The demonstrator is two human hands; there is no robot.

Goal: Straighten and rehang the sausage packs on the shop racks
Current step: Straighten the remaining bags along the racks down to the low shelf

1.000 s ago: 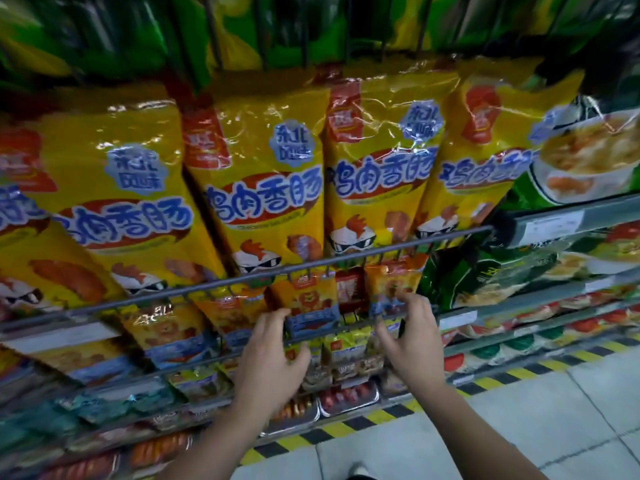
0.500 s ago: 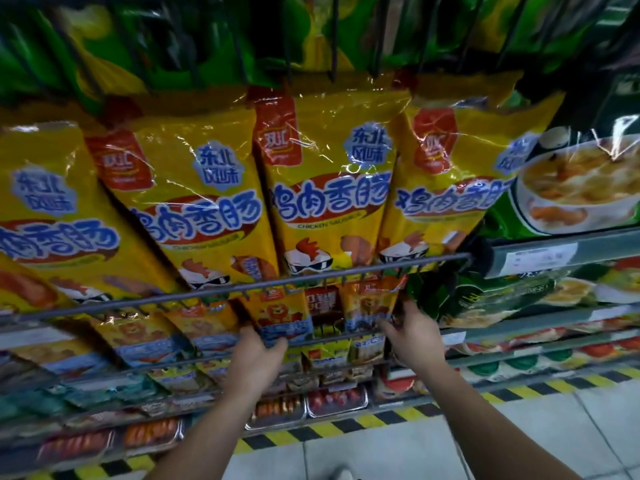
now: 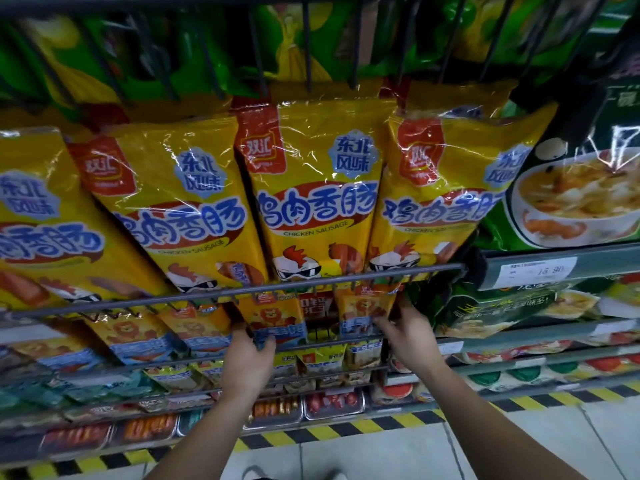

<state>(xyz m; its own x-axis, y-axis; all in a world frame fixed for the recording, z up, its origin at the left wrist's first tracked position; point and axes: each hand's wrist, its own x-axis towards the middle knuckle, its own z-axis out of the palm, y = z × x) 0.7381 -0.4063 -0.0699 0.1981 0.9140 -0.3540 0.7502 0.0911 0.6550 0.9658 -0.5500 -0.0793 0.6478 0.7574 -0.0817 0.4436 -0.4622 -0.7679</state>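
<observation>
Head camera view, looking down along a shop rack toward my two bare arms. Both hands reach into the second row, beneath a long grey rail (image 3: 242, 294) that crosses in front of four large yellow chicken sausage packs (image 3: 318, 202) hanging side by side above.

My left hand (image 3: 247, 362) has its thumb and fingers closed on the lower edge of a small orange lion pack (image 3: 273, 317), I judge to square it against its neighbours. My right hand (image 3: 407, 332) sits just beside a matching small pack (image 3: 363, 310) at the end of the row; its fingertips (image 3: 381, 322) curl onto the pack's lower right corner, pinching it. Holding both bottoms at once likely lets me pull the packs level so they hang straight from their hooks.

More small lion packs (image 3: 138, 336) slant away to my left, some overlapping. Lower shelves hold trays of red sausages (image 3: 332, 401), and a yellow-and-black floor stripe (image 3: 346, 429) runs along the base.
</observation>
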